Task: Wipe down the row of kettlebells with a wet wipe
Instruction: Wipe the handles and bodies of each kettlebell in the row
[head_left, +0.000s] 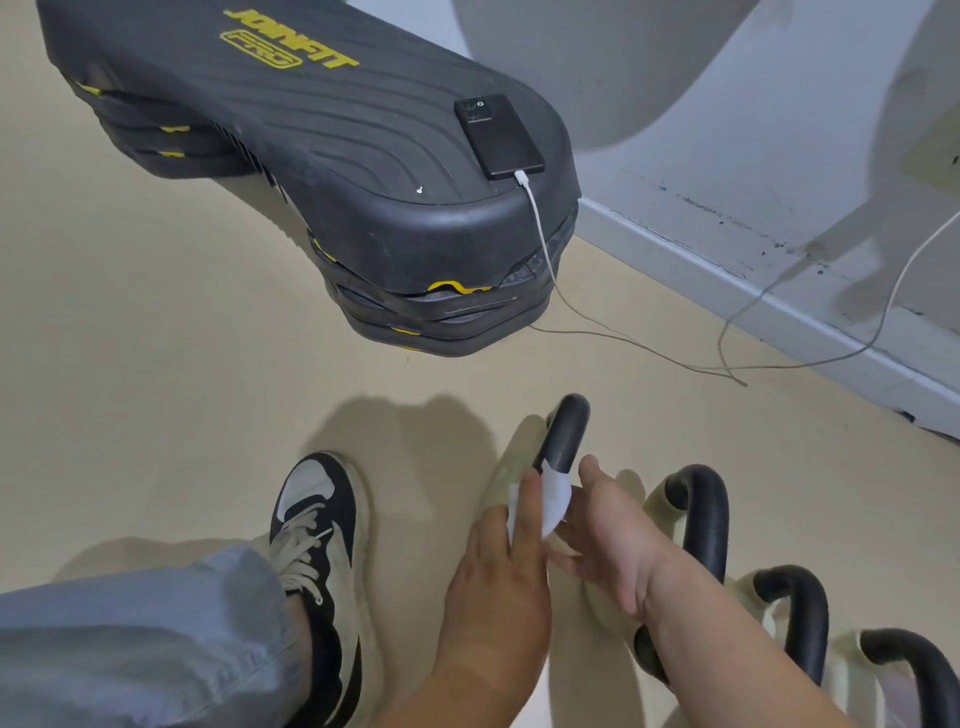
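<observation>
ok so here's what I've got on the feed: the white wet wipe (555, 498) sits right at the base of the black loop handle of the first cream kettlebell (567, 431), the one at the far end of the row. The left hand (498, 577) has its fingers laid out straight. Its index finger presses the wipe against that kettlebell, and a bit of wipe peeks out between index and middle finger. The right hand (615, 540) comes in from the other side of the same kettlebell with its thumb up beside the handle. Its fingers reach the wipe's lower edge, and I honestly can't tell if they pinch it or just touch it. Both hands cover most of that kettlebell's body.

To the right of the first kettlebell and nearer the camera, 3 more cream kettlebells with black handles (702, 519) stand in line. The right forearm crosses over the 2nd one.

Left of the first kettlebell there's a black, white and beige sneaker (322, 525) under a grey trouser leg (145, 629). Beyond the first kettlebell is a stack of black step platforms with yellow lettering (311, 135). A black phone (498, 137) lies on top, and its white charging cable (540, 234) trails down to the beige floor (156, 338).
</observation>
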